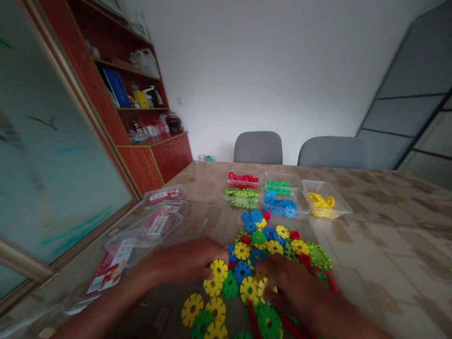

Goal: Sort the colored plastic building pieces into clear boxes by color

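Observation:
A pile of notched plastic discs in blue, yellow and green, mixed with red pieces, lies on the table before me. My left hand is at the pile's left side, its fingers curled on a yellow notched disc. A second yellow disc shows just under that one. On the right, my right hand is closed around another yellow notched disc, tilted between thumb and fingers. Between the hands lie a blue disc and a green disc. My palms hide part of the pile.
Clear tubs hold sorted pieces behind the pile: red, light green, green, blue and yellow. Clear lids with labels lie at the left. Two grey chairs stand beyond the patterned table.

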{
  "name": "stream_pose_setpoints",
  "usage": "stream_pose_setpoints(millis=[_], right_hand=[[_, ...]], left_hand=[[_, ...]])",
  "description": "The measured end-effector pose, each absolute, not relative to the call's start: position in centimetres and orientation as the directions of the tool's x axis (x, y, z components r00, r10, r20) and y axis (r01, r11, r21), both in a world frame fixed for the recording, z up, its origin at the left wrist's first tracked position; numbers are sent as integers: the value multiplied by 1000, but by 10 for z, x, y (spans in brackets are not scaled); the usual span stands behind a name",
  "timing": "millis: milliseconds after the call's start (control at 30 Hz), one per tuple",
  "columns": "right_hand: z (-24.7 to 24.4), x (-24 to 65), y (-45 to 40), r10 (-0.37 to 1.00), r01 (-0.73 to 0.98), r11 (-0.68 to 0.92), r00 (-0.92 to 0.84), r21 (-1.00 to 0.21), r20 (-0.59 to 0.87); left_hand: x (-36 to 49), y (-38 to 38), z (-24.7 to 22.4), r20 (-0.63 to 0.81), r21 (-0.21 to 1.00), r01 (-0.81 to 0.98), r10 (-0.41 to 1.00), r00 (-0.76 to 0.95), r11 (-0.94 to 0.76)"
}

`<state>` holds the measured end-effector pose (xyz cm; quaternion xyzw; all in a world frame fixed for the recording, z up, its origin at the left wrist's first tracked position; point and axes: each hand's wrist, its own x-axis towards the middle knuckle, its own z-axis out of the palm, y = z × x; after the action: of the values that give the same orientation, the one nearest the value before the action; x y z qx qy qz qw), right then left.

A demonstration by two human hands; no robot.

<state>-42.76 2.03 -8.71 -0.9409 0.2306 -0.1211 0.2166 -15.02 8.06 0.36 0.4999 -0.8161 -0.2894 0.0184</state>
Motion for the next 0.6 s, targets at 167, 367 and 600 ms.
stream_pose_setpoints(millis=[167,367,600], right_hand=[[-87,-427,15,-520,-403,-762,848,-506,107],[-57,-414,19,-566,-403,-649,822,-645,56],[-55,-407,15,-612,-388,-667,772,-636,172]], left_hand=[[-157,78,-1,-308,444,-830,-813,-494,336],[-152,79,4,-338,440,-849,-822,-459,293],[-144,83,12,-253,475,-837,-868,-426,273]])
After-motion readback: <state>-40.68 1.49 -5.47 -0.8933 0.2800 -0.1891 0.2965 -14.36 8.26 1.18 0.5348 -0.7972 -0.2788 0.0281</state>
